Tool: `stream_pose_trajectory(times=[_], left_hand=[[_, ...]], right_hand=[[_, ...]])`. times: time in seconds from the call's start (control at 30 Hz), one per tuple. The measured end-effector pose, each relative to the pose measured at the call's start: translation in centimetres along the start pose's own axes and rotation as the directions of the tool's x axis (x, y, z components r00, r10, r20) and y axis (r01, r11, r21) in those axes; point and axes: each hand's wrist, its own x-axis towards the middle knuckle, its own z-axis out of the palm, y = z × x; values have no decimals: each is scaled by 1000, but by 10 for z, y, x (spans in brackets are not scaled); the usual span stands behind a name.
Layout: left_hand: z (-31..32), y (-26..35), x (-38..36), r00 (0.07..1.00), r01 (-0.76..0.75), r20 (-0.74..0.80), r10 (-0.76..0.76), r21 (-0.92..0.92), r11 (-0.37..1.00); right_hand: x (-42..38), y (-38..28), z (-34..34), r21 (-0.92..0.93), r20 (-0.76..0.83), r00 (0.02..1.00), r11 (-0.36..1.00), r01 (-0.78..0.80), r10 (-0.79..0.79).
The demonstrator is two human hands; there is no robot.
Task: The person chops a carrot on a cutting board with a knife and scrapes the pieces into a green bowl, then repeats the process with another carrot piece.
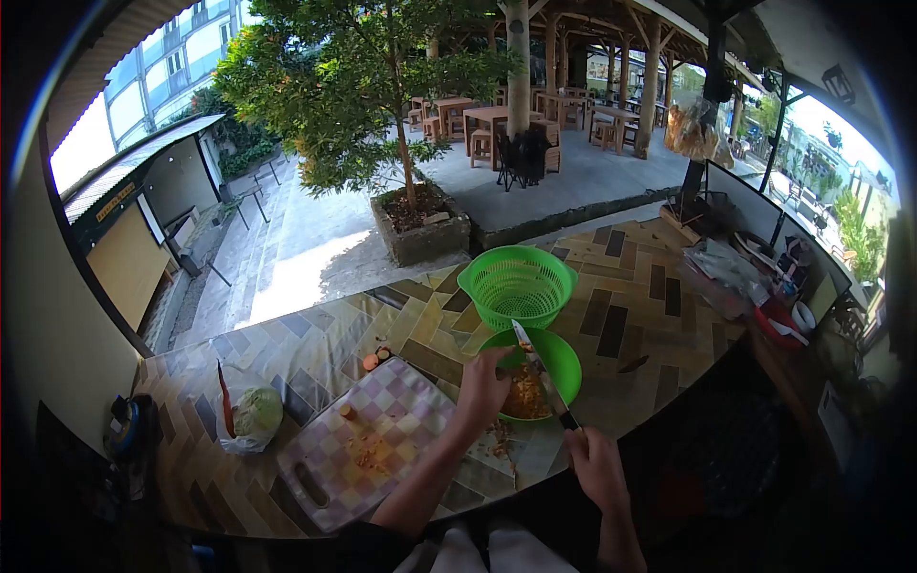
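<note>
My right hand (597,466) is wrapped round the dark handle of a kitchen knife (546,378), its blade pointing up and away over a green bowl (570,361). My left hand (485,384) is at the bowl's left side, fingers bent and drawn together near the blade; what they hold, if anything, is hidden. Finely chopped orange bits (525,397) lie in the bowl, and a few cling near the blade. Left of the bowl, a checkered cutting board (396,390) carries orange crumbs and a small orange stub (347,412).
A green colander (517,286) stands right behind the bowl. Orange end pieces (375,359) lie beyond the board. At left is a pale green cabbage (257,416) in plastic, beside a long orange-red item (225,399). Plastic bags and dishes (735,267) crowd the right end.
</note>
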Motion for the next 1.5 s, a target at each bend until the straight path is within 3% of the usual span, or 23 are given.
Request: stream_pose_trajectory(times=[0.07, 0.17, 0.27, 0.37, 0.47, 0.57, 0.67, 0.77, 0.8, 0.9, 1.0, 1.1, 1.2, 1.5], left_hand=[[20, -17, 5, 990, -101, -108, 95, -49, 994], [35, -17, 8, 953, -249, -163, 254, 55, 967], [36, -5, -2, 992, -119, -45, 116, -79, 990], [35, -2, -17, 989, -106, 89, 115, -96, 990], [13, 21, -21, 927, 159, 350, -134, -44, 986], [19, 9, -13, 1000, 13, 23, -11, -110, 994], [31, 4, -9, 988, -123, -112, 108, -134, 983], [37, 0, -26, 953, -301, -25, 302, 9, 953], [35, 2, -34, 966, -251, 58, 253, -43, 967], [18, 8, -37, 935, -53, 353, -7, 159, 986], [11, -6, -24, 966, -24, 251, -57, 308, 951], [16, -25, -4, 989, -148, -4, 148, 90, 985], [26, -40, 14, 973, -230, -20, 232, 60, 971], [16, -25, -21, 959, -262, 184, 217, 277, 924]], right_hand=[[-1, -4, -2, 0, -13, 999, 999, -36, 36], [-2, 1, 2, -33, -54, 998, 999, -11, 10], [2, 13, 13, -42, -93, 995, 999, 28, -31], [4, 13, 13, -46, -108, 994, 999, 28, -33], [5, 9, 12, -40, -107, 994, 999, 21, -25], [4, 4, 12, -41, -97, 995, 999, 11, -15], [4, 6, 16, -27, -91, 996, 999, 17, -19], [7, 18, 21, -22, -84, 996, 1000, 13, -15], [8, 22, 21, -23, -81, 997, 1000, 7, -9], [8, 30, 23, 4, -94, 995, 1000, 13, -12], [4, 24, 17, 12, -64, 998, 1000, -10, 11], [1, 21, 15, 45, -40, 999, 999, -21, 23], [-2, 21, 15, 59, -21, 999, 998, -29, 31], [-4, 28, 14, 77, -29, 999, 996, -35, 37]])
